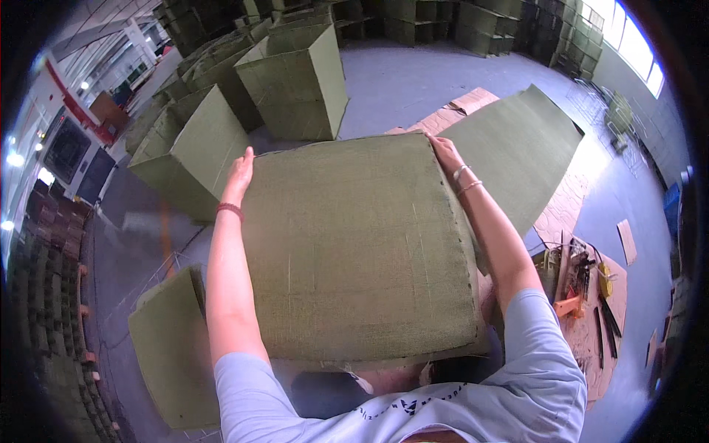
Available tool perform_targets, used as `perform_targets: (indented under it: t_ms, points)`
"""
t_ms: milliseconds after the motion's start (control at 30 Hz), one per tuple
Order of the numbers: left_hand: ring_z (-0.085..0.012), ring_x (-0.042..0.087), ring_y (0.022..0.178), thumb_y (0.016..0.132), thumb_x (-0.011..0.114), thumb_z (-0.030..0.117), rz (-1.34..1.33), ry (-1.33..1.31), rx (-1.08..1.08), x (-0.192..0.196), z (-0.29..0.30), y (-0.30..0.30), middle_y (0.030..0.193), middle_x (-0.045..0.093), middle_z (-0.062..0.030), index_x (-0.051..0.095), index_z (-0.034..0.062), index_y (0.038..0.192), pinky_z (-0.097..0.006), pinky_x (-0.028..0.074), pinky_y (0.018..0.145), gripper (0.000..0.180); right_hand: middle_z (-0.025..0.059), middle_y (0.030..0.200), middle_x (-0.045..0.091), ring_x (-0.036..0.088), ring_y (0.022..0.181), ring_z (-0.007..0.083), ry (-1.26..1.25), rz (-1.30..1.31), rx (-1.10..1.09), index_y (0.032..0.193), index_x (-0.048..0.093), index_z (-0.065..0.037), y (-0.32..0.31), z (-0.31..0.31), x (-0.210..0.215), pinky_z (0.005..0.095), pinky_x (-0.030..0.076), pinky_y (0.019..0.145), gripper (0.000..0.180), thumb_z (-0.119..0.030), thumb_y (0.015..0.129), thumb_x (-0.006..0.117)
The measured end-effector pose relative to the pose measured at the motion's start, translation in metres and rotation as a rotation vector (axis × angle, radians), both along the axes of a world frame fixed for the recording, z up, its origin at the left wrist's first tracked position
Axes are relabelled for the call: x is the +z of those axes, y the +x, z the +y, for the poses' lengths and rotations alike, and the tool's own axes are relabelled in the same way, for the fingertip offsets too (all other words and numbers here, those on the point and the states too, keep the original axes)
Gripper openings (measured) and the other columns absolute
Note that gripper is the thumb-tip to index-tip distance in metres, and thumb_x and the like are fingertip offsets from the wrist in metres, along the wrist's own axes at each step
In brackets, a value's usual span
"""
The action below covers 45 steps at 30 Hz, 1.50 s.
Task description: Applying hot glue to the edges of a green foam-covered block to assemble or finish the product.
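A large olive-green panel (347,244) with a coarse, cloth-like face lies across my lap. A row of small dark marks runs down its right edge; whether it is one side of a box I cannot tell. My left hand (240,175) grips its far left corner, thumb up along the edge and the other fingers partly hidden. At the far right corner my right hand (446,156) is closed over the edge, its fingertips out of sight. A flat green sheet (517,151) lies just beyond my right hand, on brown cardboard (565,207).
Open green boxes (292,88) stand ahead and left. Another green panel (170,347) sits low on my left. Tools, including an orange one (567,306) and dark strips (610,317), lie on cardboard at my right. Stacked green boxes (487,29) line the back.
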State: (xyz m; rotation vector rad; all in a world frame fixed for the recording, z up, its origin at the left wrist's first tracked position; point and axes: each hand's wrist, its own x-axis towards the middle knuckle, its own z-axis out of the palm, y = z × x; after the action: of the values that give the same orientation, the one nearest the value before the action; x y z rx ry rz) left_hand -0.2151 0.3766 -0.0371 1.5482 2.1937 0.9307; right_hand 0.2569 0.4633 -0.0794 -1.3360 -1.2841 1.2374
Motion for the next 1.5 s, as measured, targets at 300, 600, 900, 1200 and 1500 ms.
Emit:
perform_targets:
  t_ms: [300,600,900,1200,1500]
  points:
    - [-0.0399,0.049,0.116,0.093,0.025,0.060,0.016,-0.062,-0.007,-0.009,0.009,-0.012,0.116,0.056,-0.0298,0.056,-0.0116,0.111,-0.044,0.037,0.097,0.080,0.0032,0.080,0.064,0.058,0.066,0.0110,-0.080,0.093,0.081,0.090,0.065,0.003,0.015,-0.017,0.005,0.0281,0.047,0.059,0.054,-0.049,0.091,0.050]
    - [-0.0350,0.033,0.131,0.092,0.023,0.063,-0.033,-0.088,-0.101,-0.019,0.008,-0.025,0.137,0.038,-0.0264,0.039,-0.0084,0.131,-0.038,0.026,0.108,0.083,0.0070,0.088,0.066,0.059,0.081,0.0157,0.097,-0.101,0.028,0.101,0.064,0.005,0.014,-0.090,0.003,0.0315,0.046,0.078,0.055,-0.047,0.091,0.049]
    - [-0.0290,0.022,0.136,0.091,0.023,0.065,-0.181,-0.176,-0.182,-0.026,-0.109,-0.024,0.144,0.026,-0.0205,0.028,-0.0064,0.136,-0.035,0.018,0.111,0.085,0.0026,0.080,0.062,0.056,0.070,0.0104,-0.262,0.104,0.138,0.097,0.065,0.000,0.052,-0.148,0.007,0.0282,0.047,0.067,0.049,-0.046,0.093,0.049]
    - [-0.0230,0.012,0.140,0.090,0.023,0.067,-0.336,-0.203,-0.237,-0.015,-0.210,0.003,0.151,0.014,-0.0146,0.018,-0.0044,0.142,-0.032,0.011,0.113,0.089,0.0012,0.091,0.063,0.057,0.076,0.0079,-0.021,0.205,0.107,0.105,0.062,0.004,0.038,-0.208,0.015,0.0267,0.047,0.071,0.046,-0.039,0.095,0.049]
    - [-0.0231,0.015,0.139,0.090,0.024,0.066,-0.338,-0.185,-0.223,-0.025,-0.296,0.006,0.150,0.018,-0.0150,0.020,-0.0049,0.141,-0.032,0.013,0.113,0.087,-0.0024,0.065,0.053,0.052,0.057,0.0095,-0.319,0.348,0.353,0.077,0.056,-0.013,0.087,-0.272,0.022,0.0260,0.047,0.053,0.042,-0.049,0.095,0.043]
